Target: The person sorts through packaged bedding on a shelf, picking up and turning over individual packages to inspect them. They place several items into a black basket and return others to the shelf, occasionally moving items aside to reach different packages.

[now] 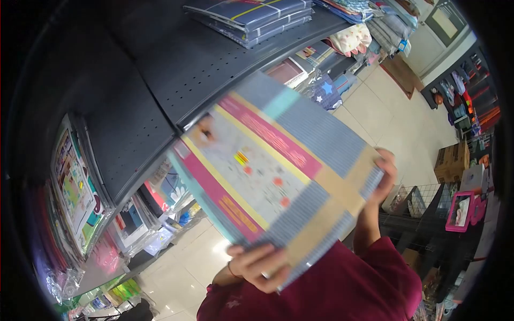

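A flat plastic-wrapped package of folded striped fabric (pixel 332 128), blue-grey with beige bands, is held tilted in front of my maroon top. On its face is a printed card (pixel 251 171) with pink and yellow borders and red spots; blur makes its lettering unreadable. My left hand (pixel 259 266) grips the lower left edge, fingers curled over the front. At the right edge, my right hand (pixel 386 174) is wrapped round a corner, with part of its fingers hidden behind. The package's far corner is close to the front edge of a dark perforated shelf (pixel 203 80).
Stacked navy packages (pixel 257 18) lie on the upper shelf. Upright packs (pixel 75 187) stand at the left. Below are more wrapped textiles (pixel 128 222). To the right are a tiled floor (pixel 385 117), a cardboard box (pixel 451 162), a wire basket (pixel 423 198) and a pink-framed item (pixel 461 211).
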{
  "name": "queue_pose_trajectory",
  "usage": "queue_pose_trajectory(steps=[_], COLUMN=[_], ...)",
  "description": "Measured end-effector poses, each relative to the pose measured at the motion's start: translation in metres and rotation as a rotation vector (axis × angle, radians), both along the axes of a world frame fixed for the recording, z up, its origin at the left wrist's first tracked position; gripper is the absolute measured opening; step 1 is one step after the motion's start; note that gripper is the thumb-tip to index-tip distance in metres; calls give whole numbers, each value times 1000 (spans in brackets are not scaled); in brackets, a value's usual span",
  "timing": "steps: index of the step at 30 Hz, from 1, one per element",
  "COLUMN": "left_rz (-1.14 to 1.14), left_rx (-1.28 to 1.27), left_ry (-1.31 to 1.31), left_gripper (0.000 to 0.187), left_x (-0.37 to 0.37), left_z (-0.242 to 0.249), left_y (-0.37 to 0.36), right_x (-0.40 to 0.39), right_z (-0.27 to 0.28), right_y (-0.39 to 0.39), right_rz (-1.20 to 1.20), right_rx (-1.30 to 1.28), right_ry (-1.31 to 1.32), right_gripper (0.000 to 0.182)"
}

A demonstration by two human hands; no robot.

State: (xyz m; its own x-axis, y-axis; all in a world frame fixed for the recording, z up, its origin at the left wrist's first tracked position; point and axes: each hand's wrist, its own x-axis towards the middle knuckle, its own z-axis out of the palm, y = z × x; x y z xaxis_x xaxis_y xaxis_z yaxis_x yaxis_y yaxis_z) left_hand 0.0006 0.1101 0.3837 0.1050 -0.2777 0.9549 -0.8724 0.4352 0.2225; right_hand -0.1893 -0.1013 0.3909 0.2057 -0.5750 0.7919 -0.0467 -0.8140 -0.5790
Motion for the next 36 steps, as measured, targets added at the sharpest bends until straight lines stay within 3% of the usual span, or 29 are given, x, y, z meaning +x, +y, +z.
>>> queue_pose_trajectory(steps=[4,7,12,17,20,23,24,25,26,32,34,36], left_rz=[-192,-253,-119,88,168,224,296,365,429,497,440,571], left_rx=[29,336,666,919,1001,1102,1175,1249,1323,1442,1628,1579], left_ry=[204,290,481,679,718,665,616,565,511,473,437,238], left_gripper=[24,38,37,35,32,30,29,29,28,29,34,43], left_x=[-38,-32,-8,28,41,52,56,60,62,76,81,71], left_z=[-4,-22,-126,-269,-347,-398,-407,-413,-419,-429,-420,-433], left_y=[-31,-65,-118,-139,-144,-145,-147,-150,-154,-170,-169,-157], right_x=[-50,-66,-46,-4,17,36,41,46,39,46,40,24], right_z=[17,-2,-116,-280,-344,-383,-395,-418,-437,-414,-428,-429], right_y=[-5,-36,-98,-138,-148,-155,-155,-155,-155,-162,-153,-137], right_rz=[-59,-4,130,289,344,406,424,448,435,402,334,308], right_rx=[4,225,423,595,625,676,714,513,538,664,597,686], right_ry=[98,262,450,525,675,871,914,909,1001,1418,1373,1251], right_gripper=[59,57,47,40,36,57,63,75,77,86,87,88])
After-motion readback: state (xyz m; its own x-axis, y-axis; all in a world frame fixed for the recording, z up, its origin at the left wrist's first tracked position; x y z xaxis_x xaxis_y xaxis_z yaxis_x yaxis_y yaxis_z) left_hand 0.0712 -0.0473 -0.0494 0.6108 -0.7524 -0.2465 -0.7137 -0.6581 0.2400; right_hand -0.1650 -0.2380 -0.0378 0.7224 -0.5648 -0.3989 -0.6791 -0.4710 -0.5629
